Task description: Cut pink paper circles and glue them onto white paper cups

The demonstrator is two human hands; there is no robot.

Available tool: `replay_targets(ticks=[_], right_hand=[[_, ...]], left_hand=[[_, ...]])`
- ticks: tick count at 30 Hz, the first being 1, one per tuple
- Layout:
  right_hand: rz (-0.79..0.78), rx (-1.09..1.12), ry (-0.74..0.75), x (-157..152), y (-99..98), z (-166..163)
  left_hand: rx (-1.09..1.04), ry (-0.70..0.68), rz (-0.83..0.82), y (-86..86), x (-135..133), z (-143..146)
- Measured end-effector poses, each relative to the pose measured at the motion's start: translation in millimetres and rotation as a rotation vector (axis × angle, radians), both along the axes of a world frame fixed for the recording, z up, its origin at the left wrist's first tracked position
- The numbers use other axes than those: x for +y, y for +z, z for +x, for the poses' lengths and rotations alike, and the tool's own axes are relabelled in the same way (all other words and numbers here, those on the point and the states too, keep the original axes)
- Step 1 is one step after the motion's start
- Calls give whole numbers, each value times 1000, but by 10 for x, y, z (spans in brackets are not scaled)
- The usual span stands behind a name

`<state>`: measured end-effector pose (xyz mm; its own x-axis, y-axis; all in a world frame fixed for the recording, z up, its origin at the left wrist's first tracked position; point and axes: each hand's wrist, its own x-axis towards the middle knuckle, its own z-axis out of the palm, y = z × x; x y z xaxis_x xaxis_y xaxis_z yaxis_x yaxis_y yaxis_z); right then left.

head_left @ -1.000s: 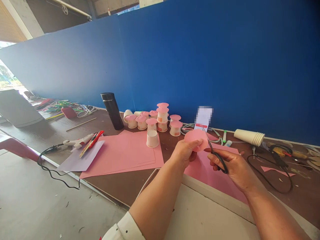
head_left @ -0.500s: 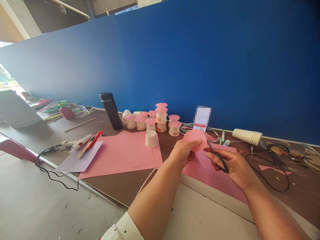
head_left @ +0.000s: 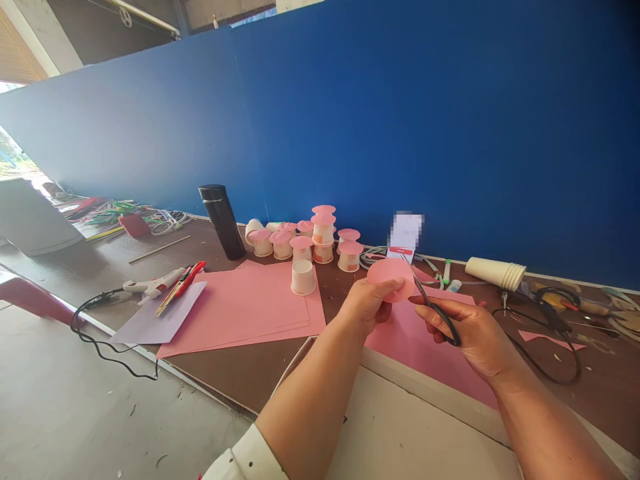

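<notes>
Between thumb and fingers, my left hand (head_left: 371, 303) pinches a round pink paper disc (head_left: 389, 275). A pair of scissors (head_left: 438, 313) with black handles is in my right hand (head_left: 463, 330), its blades pointing up along the disc's right edge. Below both hands lies a pink paper sheet (head_left: 425, 347). To the left stands a plain white paper cup (head_left: 303, 278) on a stack of pink sheets (head_left: 240, 307). Behind it are several upside-down paper cups (head_left: 301, 252) with pink paper tops and drawn windows, some of them stacked.
A black bottle (head_left: 223, 223) stands left of the cups. A glue gun (head_left: 155, 283) and red utility knife (head_left: 183, 287) lie on lilac paper (head_left: 160, 317). Nested paper cups (head_left: 494, 272), cables (head_left: 565, 380) and pink scraps (head_left: 550, 339) are at right. A blue wall (head_left: 400, 133) backs the table.
My right hand and the scissors have shifted very slightly right. The pink disc stays in my left hand, and the things on the table are unchanged.
</notes>
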<state>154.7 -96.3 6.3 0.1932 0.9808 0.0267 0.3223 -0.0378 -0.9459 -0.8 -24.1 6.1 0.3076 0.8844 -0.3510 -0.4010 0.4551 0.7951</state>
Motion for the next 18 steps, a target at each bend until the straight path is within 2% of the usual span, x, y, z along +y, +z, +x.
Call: replay_targets(ticks=[12,18], right_hand=[[27,-50,-10,-14,36,-28],[-17,-14,-11,-22,66,-46]], left_hand=[[-22,17,-21,5,-4,-6],[6,7,-13,30,-27,-20]])
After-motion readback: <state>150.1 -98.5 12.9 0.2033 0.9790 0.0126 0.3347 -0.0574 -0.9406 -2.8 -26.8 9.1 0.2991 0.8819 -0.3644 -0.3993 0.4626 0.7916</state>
